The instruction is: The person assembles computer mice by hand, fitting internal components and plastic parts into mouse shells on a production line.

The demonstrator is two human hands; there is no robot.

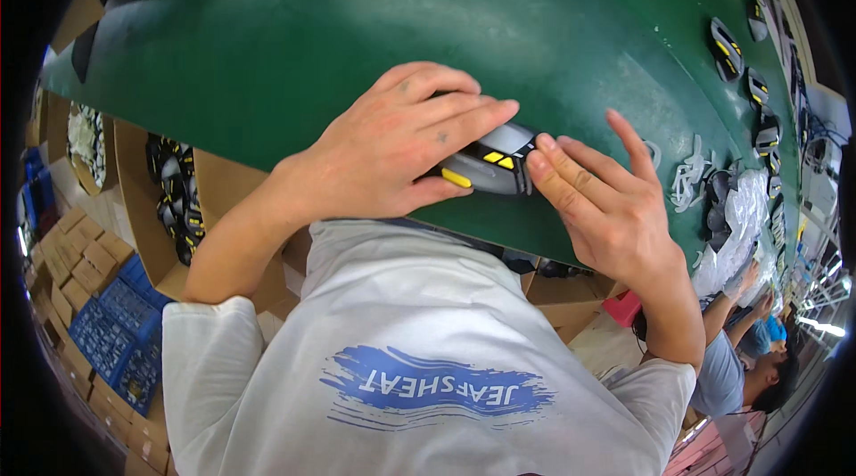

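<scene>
Just in front of my body, close to the near edge of the green work table (pixel 294 48), is a grey and black plastic housing (pixel 486 175) with yellow accents. My left hand (pixel 383 146) wraps over its left end, the fingers across the top and the thumb along the near side. At the other end, my right hand (pixel 615 209) presses its fingertips against the housing, with one finger raised away from it. Both palms hide part of the piece, so its underside cannot be seen.
Similar housings (pixel 727 50) lie along the table's right side, near white stringy pieces (pixel 691 175) and a clear plastic bag (pixel 742 222). Below left stand a cardboard box (pixel 138 200) of dark and yellow parts and blue trays (pixel 116 324). Another person (pixel 724 378) works at the right.
</scene>
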